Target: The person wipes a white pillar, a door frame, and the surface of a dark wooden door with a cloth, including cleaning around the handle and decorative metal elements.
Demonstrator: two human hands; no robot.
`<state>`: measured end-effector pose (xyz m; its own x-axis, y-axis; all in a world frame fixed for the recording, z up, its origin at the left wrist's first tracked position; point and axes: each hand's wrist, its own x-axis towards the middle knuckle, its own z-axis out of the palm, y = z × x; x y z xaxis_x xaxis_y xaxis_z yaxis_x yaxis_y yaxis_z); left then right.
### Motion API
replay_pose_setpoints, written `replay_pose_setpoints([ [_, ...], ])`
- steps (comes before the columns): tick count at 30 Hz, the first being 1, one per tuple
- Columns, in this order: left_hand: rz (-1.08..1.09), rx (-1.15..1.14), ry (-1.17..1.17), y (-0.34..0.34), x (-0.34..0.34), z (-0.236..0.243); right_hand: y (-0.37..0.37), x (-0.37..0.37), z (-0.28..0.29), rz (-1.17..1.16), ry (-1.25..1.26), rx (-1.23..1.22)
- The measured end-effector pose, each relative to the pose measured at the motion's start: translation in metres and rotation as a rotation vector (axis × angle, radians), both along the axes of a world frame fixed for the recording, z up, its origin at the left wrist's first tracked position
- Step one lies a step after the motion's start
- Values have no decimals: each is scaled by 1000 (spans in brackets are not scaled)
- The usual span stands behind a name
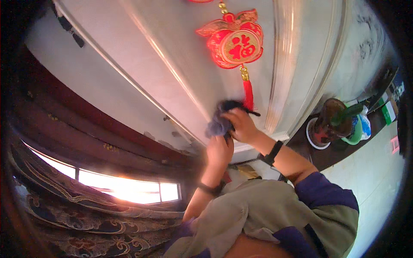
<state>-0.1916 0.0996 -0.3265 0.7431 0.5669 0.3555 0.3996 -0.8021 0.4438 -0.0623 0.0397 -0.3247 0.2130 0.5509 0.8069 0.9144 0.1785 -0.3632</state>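
Note:
Both of my hands are close together in front of a whitish panelled surface (193, 51). Between them is a bunched grey-blue cloth (218, 124) with a darker, black part at its top. A thin black end sticks out to the right of it. My left hand (219, 150) grips the cloth from below, fingers closed. My right hand (241, 125) pinches it from the right side, fingers bent round it. Just above my right hand hangs the red tassel (248, 94) of a red and gold fabric ornament (238, 45). Each wrist wears a dark band.
To the right, a dark shelf (301, 144) carries a brown pot (331, 118) on a white saucer and a green bowl (355, 131). Patterned dark curtains (107, 223) hang at the lower left by a bright window (129, 189). The wall at the left has peeling patches.

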Motion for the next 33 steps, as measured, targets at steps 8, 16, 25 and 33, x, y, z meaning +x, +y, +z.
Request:
replay_pose_setpoints([
  [8,27,-50,101,1,34,49,1,4,47,-62,41,120],
  [16,-206,-261,-232,2,49,-47,-47,18,9,-27,47,-110],
  [25,103,73,-633,-34,71,151,-65,51,92,-136,-291,209],
  [33,-289,-822,-659,-50,73,151,-59,70,55,153,-309,-378],
])
